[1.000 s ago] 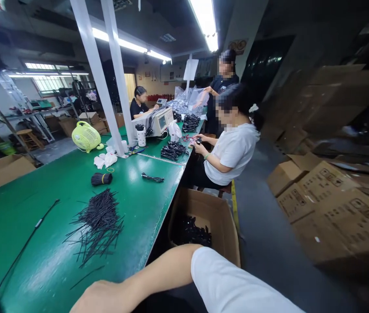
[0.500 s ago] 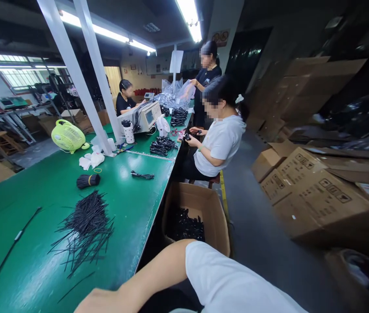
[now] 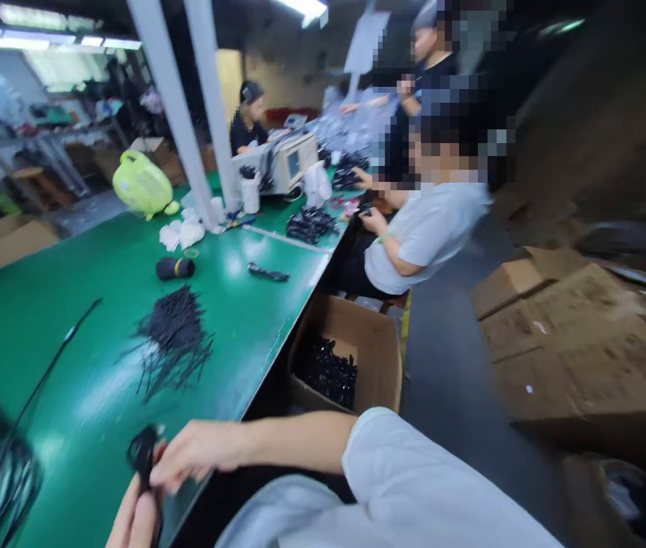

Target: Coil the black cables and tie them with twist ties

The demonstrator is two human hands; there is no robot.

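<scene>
Two bare hands pinch a small black cable end, blurred, upright over the green laminate workbench, its long axis vertical. The right hand closes on it from the side; the left hand holds beneath.

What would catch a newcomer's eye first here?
The long green workbench fills the left side, with a loose heap of black cables on it. At the bottom, the person's right hand holds a blurred black cable above the bench. Ahead, beside the bench, stands an open cardboard box of black cable bundles.
</scene>
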